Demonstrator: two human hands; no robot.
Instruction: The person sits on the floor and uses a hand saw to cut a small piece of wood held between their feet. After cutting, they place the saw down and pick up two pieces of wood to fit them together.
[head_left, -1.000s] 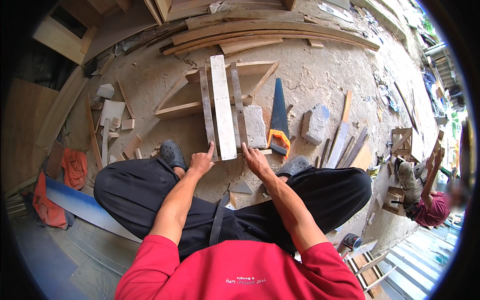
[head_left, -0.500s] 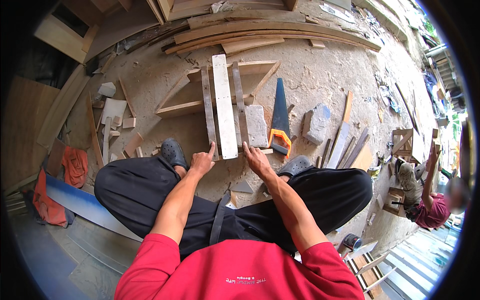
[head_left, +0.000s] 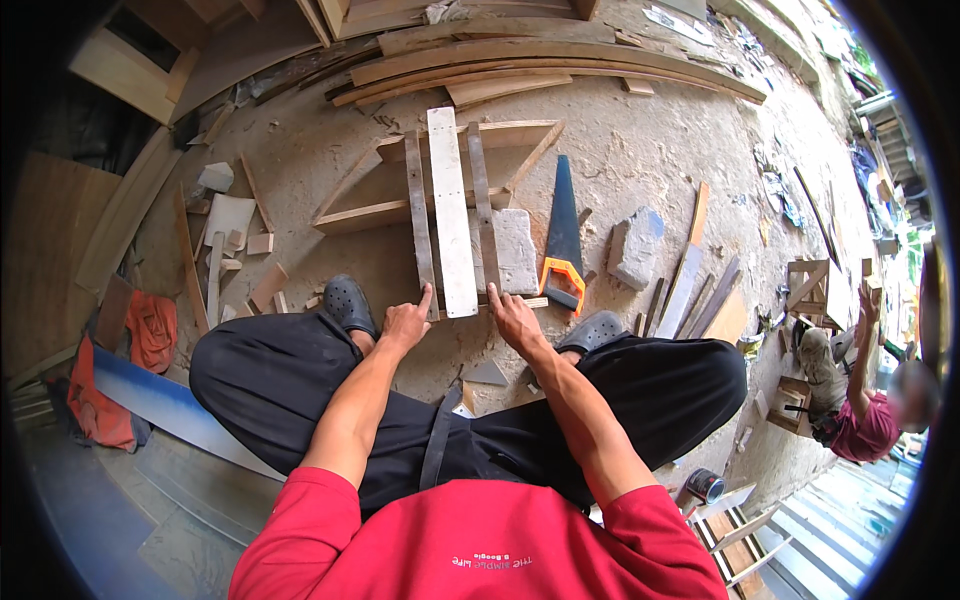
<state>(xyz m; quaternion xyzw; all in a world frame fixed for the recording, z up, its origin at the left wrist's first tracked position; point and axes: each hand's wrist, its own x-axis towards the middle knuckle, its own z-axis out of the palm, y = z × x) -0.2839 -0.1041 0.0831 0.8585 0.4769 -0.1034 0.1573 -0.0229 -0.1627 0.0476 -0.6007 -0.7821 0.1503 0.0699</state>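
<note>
Three narrow boards lie side by side across a wooden frame [head_left: 365, 217], their near ends toward me. The middle one is a white board [head_left: 453, 225] with small dark holes; a grey-brown left strip [head_left: 418, 215] and right strip [head_left: 481, 200] flank it. My left hand [head_left: 407, 322] has its index finger stretched to the near end of the left strip. My right hand [head_left: 514, 320] points likewise at the near end of the right strip. The other fingers are curled and partly hidden. Under the near ends a thin wooden crosspiece [head_left: 532, 302] shows.
A handsaw [head_left: 564, 230] with an orange and black handle lies right of the boards, between a pale block [head_left: 515, 250] and another rough block [head_left: 634, 248]. Offcuts [head_left: 690, 290] lie to the right, long planks [head_left: 560, 65] at the back. Another person [head_left: 865, 420] sits far right.
</note>
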